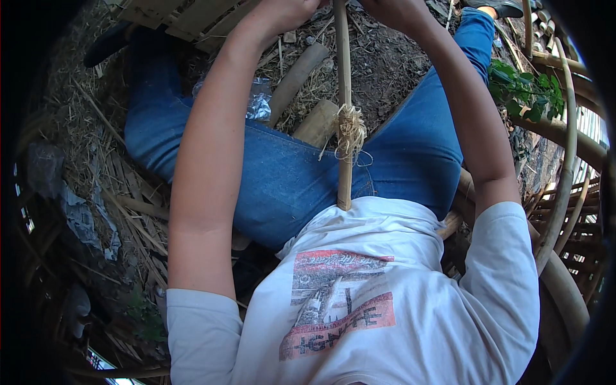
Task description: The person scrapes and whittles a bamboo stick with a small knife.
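A slim bamboo stick (344, 64) runs from the top edge down between my legs, its lower end resting against my white shirt at the waist. Frayed straw-coloured fibre (351, 131) is bound around its lower part in a loose knot. At the top edge, just left of the stick, is my left hand (290, 11); my right hand (393, 10) is just right of it. The frame edge cuts off the fingers of both, so what they hold cannot be made out. Both arms stretch forward over my legs in blue jeans.
Thick bamboo pieces (298, 77) lie on the straw-strewn ground between my legs, near crumpled clear plastic (259, 101). Pale slats (192, 19) stand at the far left. On the right are a leafy green plant (529, 93) and curved bamboo poles (569, 141).
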`<state>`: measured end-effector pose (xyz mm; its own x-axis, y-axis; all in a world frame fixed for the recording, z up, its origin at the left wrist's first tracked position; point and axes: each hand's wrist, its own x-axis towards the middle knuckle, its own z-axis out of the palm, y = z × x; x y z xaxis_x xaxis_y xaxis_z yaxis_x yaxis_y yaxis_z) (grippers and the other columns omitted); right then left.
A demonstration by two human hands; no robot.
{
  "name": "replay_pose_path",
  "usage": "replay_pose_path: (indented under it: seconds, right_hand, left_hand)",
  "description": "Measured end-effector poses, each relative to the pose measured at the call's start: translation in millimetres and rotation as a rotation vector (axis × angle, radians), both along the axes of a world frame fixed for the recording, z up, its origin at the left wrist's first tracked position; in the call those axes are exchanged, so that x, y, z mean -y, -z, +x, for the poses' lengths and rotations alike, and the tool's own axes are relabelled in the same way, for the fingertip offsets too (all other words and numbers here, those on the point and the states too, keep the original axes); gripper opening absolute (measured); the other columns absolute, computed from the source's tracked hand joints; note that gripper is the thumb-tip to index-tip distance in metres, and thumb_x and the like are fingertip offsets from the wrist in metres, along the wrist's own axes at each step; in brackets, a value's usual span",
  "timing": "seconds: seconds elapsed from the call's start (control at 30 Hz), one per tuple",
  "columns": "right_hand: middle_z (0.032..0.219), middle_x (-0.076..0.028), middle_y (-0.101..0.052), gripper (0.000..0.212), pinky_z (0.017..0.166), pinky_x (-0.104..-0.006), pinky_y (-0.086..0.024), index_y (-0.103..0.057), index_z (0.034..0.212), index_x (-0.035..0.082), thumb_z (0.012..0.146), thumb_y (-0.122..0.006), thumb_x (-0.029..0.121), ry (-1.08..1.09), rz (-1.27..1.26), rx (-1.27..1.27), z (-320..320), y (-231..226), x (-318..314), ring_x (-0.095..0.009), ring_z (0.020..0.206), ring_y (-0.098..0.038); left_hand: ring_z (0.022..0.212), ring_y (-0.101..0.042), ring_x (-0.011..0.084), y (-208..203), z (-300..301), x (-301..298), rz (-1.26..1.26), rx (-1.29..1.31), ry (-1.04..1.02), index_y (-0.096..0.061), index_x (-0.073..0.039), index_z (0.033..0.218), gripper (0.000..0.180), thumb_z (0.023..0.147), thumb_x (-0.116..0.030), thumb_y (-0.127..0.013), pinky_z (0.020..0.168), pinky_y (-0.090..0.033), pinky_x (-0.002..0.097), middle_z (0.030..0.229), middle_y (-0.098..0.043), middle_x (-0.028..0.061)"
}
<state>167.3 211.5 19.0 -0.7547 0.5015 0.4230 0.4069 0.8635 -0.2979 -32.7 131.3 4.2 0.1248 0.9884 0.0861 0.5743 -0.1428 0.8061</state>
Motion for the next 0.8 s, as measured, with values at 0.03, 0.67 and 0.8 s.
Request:
replay_pose_path:
  seconds: [0.03,0.67,0.8]
  right_hand:
    - [0.078,-0.018,-0.070,0.030,0.068,-0.0479,-0.054,-0.076,0.090,0.005,0.099,-0.061,0.030,0.005,-0.009,0.003,-0.6,0.4,-0.6,-0.039,0.075,-0.068]
    - [0.080,-0.020,-0.073,0.026,0.067,-0.0423,-0.056,-0.079,0.099,0.003,0.100,-0.062,0.023,-0.019,-0.339,0.163,9.9,-14.5,37.5,-0.033,0.068,-0.071]
    - [0.080,-0.020,-0.072,0.025,0.065,-0.0435,-0.055,-0.078,0.100,0.004,0.100,-0.062,0.022,-0.005,-0.331,0.116,17.0,-9.0,47.5,-0.035,0.068,-0.070]
  left_hand:
    - [0.062,-0.055,0.0200,-2.5,-0.8,-1.6,-0.009,0.003,0.005,-0.069,0.000,0.090,0.036,0.104,-0.031,-0.058,0.060,-0.045,0.0378,0.067,-0.061,0.0112]
    - [0.065,-0.055,0.0174,-3.3,3.7,30.5,-0.148,-0.061,0.075,-0.073,-0.001,0.098,0.032,0.103,-0.027,-0.056,0.064,-0.045,0.0377,0.068,-0.059,0.0096]
    - [0.065,-0.056,0.0178,-10.5,9.9,37.1,-0.163,-0.086,0.096,-0.071,0.000,0.093,0.032,0.103,-0.027,-0.056,0.064,-0.045,0.0387,0.067,-0.059,0.0112]
